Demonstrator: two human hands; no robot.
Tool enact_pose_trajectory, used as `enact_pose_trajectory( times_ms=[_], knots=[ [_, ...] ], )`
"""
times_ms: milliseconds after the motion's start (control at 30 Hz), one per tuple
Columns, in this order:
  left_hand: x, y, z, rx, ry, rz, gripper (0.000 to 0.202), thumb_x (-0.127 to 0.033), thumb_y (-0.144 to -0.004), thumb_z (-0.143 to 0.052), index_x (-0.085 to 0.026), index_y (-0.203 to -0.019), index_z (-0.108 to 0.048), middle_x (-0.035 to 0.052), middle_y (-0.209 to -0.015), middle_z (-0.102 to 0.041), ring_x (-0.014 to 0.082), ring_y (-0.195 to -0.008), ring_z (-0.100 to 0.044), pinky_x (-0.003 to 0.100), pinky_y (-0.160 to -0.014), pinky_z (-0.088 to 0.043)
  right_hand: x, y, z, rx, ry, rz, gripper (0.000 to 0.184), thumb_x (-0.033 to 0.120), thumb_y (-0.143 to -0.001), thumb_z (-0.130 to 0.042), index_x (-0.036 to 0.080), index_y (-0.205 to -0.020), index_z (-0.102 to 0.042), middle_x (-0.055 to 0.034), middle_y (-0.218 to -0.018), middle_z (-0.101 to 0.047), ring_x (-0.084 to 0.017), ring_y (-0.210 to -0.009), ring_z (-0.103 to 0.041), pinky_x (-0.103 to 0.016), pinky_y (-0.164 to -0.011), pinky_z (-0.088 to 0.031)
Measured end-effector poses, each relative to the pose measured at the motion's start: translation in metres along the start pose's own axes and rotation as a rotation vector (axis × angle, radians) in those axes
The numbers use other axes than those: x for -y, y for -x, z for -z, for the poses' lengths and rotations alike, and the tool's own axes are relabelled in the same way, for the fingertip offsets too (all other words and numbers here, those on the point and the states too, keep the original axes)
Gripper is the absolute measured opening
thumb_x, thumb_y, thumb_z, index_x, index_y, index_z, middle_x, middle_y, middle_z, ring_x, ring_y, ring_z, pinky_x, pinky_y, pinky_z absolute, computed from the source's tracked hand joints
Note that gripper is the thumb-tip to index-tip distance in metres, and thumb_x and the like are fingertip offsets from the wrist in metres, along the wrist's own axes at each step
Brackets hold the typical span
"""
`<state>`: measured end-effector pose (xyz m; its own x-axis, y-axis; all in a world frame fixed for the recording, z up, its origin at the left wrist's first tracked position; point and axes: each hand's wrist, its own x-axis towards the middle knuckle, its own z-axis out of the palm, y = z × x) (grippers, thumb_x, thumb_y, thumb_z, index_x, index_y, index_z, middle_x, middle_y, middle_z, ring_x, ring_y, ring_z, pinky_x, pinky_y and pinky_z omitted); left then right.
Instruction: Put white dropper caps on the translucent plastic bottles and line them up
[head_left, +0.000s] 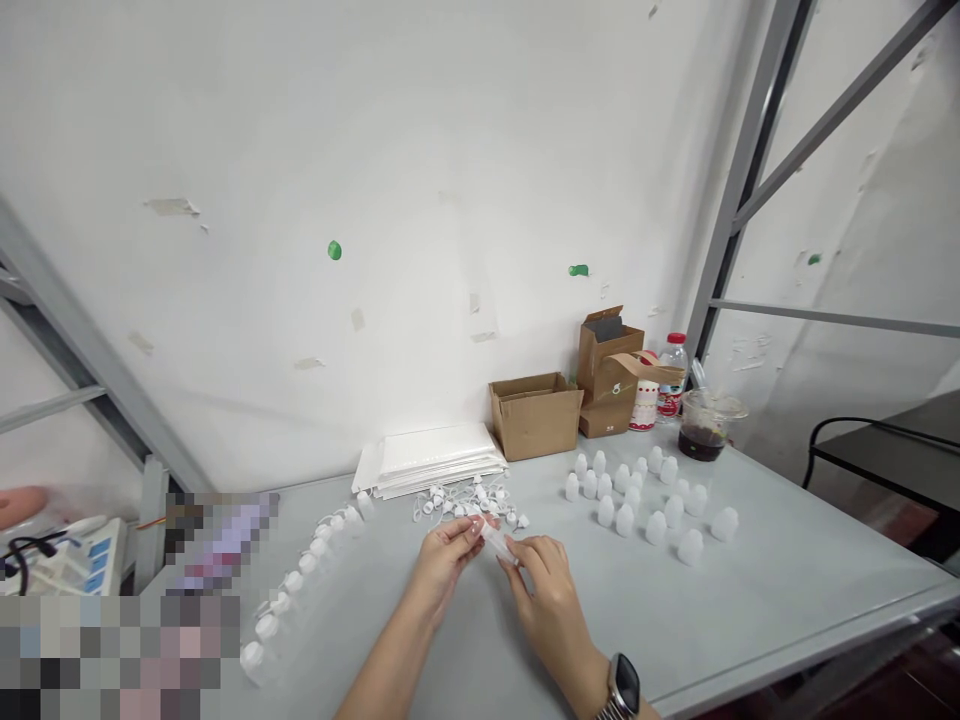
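Observation:
My left hand (448, 552) and my right hand (541, 580) meet over the middle of the table, in front of a loose pile of white caps (472, 497) with loops. Between them is a small translucent white bottle (498, 543), held tilted. My right fingers are closed around its lower end. At the other end, my left thumb and fingers pinch the neck; whether a cap is there I cannot tell. To the right stand several uncapped white bottles (624, 519). A slanting row of capped bottles (307, 564) runs along the left.
Behind the caps lies a stack of flat white sheets (431, 462). An open cardboard box (536, 425), a brown paper bag (606, 385), a red-capped bottle (673, 375) and a cup of dark liquid (703, 440) line the back. A power strip (101, 560) sits at the far left.

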<state>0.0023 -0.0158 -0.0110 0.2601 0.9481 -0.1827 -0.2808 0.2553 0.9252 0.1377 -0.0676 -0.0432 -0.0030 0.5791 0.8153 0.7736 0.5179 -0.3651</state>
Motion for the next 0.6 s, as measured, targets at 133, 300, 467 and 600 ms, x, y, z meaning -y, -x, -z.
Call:
enact_pose_trajectory(
  times_ms=[133, 300, 467, 600],
  knots=[
    [0.0018, 0.0009, -0.0034, -0.004, 0.042, -0.016, 0.033, -0.035, -0.058, -0.073, -0.013, -0.083, -0.068, 0.0104, -0.091, -0.070, 0.0189, -0.088, -0.062, 0.029, -0.085, -0.043, 0.0000, -0.0005, -0.0010, -0.004, -0.007, -0.017, 0.016, 0.014, -0.084, -0.043, 0.018, -0.095, -0.054, -0.0044, -0.073, -0.058, -0.018, -0.068, -0.054, -0.033, -0.063, -0.044],
    [0.0074, 0.0013, -0.0092, -0.039, 0.168, -0.039, 0.027, -0.030, -0.057, -0.075, -0.015, -0.076, -0.063, 0.0082, -0.084, -0.071, 0.0210, -0.091, -0.063, 0.034, -0.088, -0.043, 0.0023, -0.0011, -0.0014, -0.002, -0.010, -0.007, 0.017, 0.016, -0.085, -0.044, 0.019, -0.096, -0.055, -0.0042, -0.072, -0.059, -0.018, -0.068, -0.055, -0.033, -0.063, -0.044],
    [0.0088, 0.0013, -0.0097, -0.020, 0.203, 0.008, 0.025, -0.022, -0.056, -0.075, -0.014, -0.077, -0.063, 0.0092, -0.089, -0.070, 0.0213, -0.093, -0.062, 0.032, -0.089, -0.044, 0.0037, 0.0013, -0.0019, 0.009, -0.027, -0.002, 0.014, 0.016, -0.084, -0.045, 0.018, -0.094, -0.055, -0.0032, -0.068, -0.057, -0.018, -0.065, -0.053, -0.033, -0.062, -0.043],
    [0.0077, 0.0026, -0.0092, 0.010, 0.225, 0.026, 0.022, -0.018, -0.058, -0.073, -0.014, -0.078, -0.064, 0.0101, -0.093, -0.069, 0.0223, -0.099, -0.060, 0.031, -0.090, -0.044, 0.0052, 0.0028, -0.0017, 0.008, -0.047, 0.001, 0.014, 0.017, -0.085, -0.044, 0.019, -0.094, -0.055, -0.0026, -0.067, -0.056, -0.017, -0.063, -0.052, -0.033, -0.061, -0.043]
  ],
)
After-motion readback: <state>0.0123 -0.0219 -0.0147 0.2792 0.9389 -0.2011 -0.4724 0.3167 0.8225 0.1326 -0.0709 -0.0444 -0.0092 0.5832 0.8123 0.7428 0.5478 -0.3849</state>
